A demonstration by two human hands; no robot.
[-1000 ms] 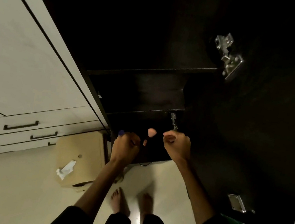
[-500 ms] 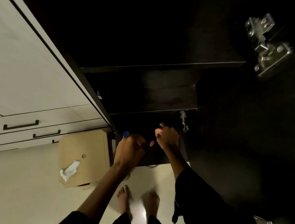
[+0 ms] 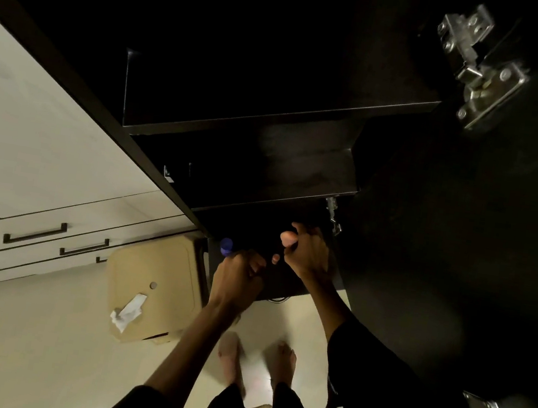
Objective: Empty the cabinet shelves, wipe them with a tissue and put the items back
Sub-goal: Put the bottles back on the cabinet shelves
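Cabinet (image 3: pixel 264 175): dark, open, 2 shelf edges visible; interior too dim to see contents.
Left hand (image 3: pixel 238 279): fingers curled round an item with a blue-purple cap (image 3: pixel 226 246), held at the front edge of the lowest visible shelf.
Right hand (image 3: pixel 309 254): fingers curled round a small pinkish object (image 3: pixel 288 239), just inside the same shelf opening, near the left hand.
Tissue (image 3: pixel 128 312): crumpled, lying on a tan box (image 3: pixel 155 267) on the floor, beside the cabinet's left side.
Door hinge (image 3: pixel 480 67): metal, upper right.
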